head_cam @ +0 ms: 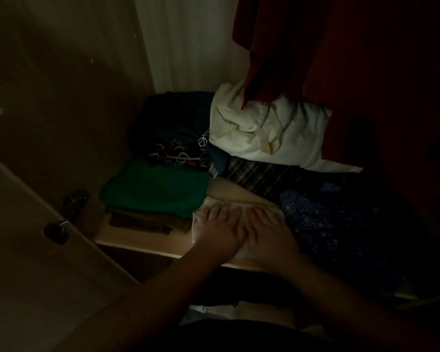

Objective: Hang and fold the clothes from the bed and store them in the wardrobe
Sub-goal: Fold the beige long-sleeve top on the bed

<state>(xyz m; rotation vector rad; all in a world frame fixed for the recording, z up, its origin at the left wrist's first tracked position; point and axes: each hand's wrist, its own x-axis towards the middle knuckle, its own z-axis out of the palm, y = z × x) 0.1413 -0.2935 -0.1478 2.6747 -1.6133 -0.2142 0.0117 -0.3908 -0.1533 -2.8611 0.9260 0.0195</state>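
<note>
Dim light, so detail is limited. Risks, judged left to right: the door [23, 250] stands open close by the left forearm, so a wide elbow could knock it. The green stack [158, 189] sits just beside the pale fold [235, 205], and a sideways shove would likely ruck its edge. The pale fold lies at the front lip of the shelf [148, 248], so palms drawn back under pressure could drag it off. The blue cloth [341, 224] lies loose against its right side and could be dragged along. The cream bag [264, 130] behind might slump forward if the fold is pushed deep. Position: the left hand [217, 232] lies flat on the left half of the fold, fingers straight, slightly spread, pointing into the wardrobe. The right hand [268, 233] lies flat just beside it on the right half, fingers likewise extended. Whether the two hands touch, I cannot tell. The fold is under both palms, between the green stack and the blue cloth.
</note>
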